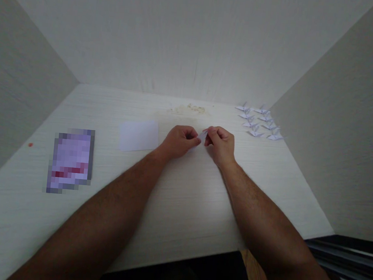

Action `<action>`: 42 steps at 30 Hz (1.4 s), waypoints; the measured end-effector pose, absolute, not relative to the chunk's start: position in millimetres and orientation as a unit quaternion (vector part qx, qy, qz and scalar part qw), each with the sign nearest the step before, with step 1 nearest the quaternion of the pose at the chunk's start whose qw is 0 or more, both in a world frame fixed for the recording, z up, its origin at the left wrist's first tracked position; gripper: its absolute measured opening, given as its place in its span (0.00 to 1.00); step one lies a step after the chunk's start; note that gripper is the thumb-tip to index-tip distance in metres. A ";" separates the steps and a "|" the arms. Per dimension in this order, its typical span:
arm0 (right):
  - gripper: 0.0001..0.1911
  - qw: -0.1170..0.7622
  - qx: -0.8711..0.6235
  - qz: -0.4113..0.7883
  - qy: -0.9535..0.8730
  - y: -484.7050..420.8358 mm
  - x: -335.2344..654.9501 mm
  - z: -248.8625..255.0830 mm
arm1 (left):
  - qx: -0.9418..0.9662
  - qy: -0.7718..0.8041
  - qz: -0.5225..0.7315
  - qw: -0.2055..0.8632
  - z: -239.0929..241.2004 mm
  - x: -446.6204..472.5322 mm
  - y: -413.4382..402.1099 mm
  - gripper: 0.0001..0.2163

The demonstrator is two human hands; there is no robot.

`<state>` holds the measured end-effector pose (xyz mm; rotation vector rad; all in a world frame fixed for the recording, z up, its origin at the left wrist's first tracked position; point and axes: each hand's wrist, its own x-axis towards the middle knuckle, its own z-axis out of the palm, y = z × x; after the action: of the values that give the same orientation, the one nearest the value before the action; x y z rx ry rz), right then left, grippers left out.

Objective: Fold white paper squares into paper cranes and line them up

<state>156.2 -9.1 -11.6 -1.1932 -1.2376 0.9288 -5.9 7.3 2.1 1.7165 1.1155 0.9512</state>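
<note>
Between my two hands, above the middle of the table, is a small folded piece of white paper [202,135]. My left hand [182,140] pinches its left side between thumb and fingers. On the other side, my right hand [219,143] grips the paper's upper right part with thumb and forefinger. The fingers partly cover the paper, so its full shape is hidden. Several folded white paper cranes [254,132] stand in rows at the back right of the table, beyond my right hand.
White paper sheets [138,135] lie left of my left hand. Farther left is a blurred purple packet [72,152], with a small orange-red bit [30,144] beside it. Walls enclose the white table [179,226] at the back and both sides. Brownish stains [195,109] mark its back edge.
</note>
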 end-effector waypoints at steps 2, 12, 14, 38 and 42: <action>0.17 0.541 -0.514 0.396 -0.536 -8.2 155.7 -13.1 | 0.684 0.451 0.391 0.418 1.8 -5.9 7.9 0.13; 0.15 0.506 -0.537 0.369 -0.565 -7.9 157.3 -13.8 | 0.669 0.448 0.401 0.437 2.1 -5.5 9.0 0.12; 0.15 0.506 -0.537 0.378 -0.559 -8.7 156.8 -13.3 | 0.664 0.451 0.414 0.430 2.9 -5.7 8.6 0.12; 0.07 0.475 -0.532 0.380 -0.589 -9.8 156.5 -12.9 | 0.584 0.434 0.486 0.485 0.9 -6.4 12.4 0.07; 0.07 0.506 -0.531 0.373 -0.569 -10.3 156.7 -12.2 | 0.602 0.430 0.477 0.475 1.1 -7.0 11.4 0.12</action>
<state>156.7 -10.3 -12.2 -1.2797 -1.3725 0.8987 -7.0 11.4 1.1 1.4728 1.0508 1.1654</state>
